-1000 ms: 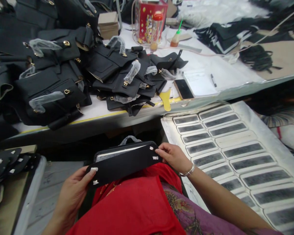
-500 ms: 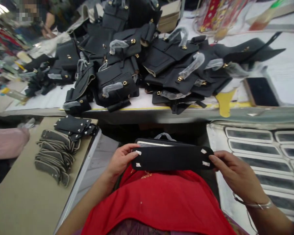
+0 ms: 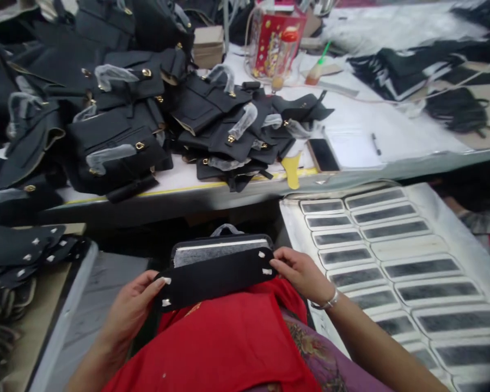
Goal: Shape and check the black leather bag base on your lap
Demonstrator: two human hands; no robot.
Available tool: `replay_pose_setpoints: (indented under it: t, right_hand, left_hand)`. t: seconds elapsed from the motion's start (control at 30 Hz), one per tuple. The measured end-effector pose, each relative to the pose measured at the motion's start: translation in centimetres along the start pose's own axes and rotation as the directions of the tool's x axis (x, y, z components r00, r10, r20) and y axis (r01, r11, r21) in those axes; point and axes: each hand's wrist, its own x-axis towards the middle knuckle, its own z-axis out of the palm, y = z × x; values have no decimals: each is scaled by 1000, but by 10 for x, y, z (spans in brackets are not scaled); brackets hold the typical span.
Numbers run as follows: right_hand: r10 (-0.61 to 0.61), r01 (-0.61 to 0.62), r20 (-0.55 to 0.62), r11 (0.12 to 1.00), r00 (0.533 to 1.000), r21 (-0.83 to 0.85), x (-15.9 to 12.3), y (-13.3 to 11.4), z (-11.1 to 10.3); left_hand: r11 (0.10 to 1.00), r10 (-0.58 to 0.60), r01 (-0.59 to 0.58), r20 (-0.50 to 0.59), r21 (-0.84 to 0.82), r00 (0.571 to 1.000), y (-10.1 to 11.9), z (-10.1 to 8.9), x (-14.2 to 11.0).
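My left hand (image 3: 133,305) pinches the left end of a long black panel (image 3: 216,277) with rounded ends. My right hand (image 3: 300,272) grips its right end, thumb on the near face. White metal-looking tabs show near both ends of the panel. Behind it, over my lap, stands a black bag (image 3: 222,240) with a pale edge and a grey inner face; its clear-wrapped handle sticks up at the top. The panel hides the bag's lower part.
Black handbags (image 3: 114,136) are heaped on the worktable ahead. A phone (image 3: 323,154), a pen (image 3: 376,144) and a yellow piece (image 3: 291,170) lie farther right. At my right, a board (image 3: 412,247) bears rows of strips; at my left are stacked black panels (image 3: 20,245).
My view has swung to the right, so more of the strip board shows. The panel now tilts, right end higher, and more of the bag's grey inner face is visible.
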Motion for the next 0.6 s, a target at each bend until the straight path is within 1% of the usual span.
replay_pose_setpoints:
  t: [0.13,0.23,0.27,0.33,0.47,0.6]
  right_hand:
    - [6,-6,-36,1000,999,4,-2,1,1]
    - [-37,34,-76,999,996,-42,0,-1,0]
    - [-51,46,-80,997,995,-57,1,-2,-1]
    - [-56,51,-79,996,995,-67,4,-3,-2]
    - [0,0,-77,1000,997,-7,7,0,-4]
    - [47,-43,-72,997,996,62,9,4,-4]
  left_hand:
    - [994,-91,92,23,-53,996,-2,2,-1]
    - [985,-156,159,51,-63,986,0,7,-1]
    - [985,-158,161,41,-61,986,2,8,-1]
    - [989,-134,133,-13,-59,991,6,12,1]
    - [995,-83,76,-120,-62,989,14,19,5]
    - [997,-58,50,-181,-53,982,20,25,10]
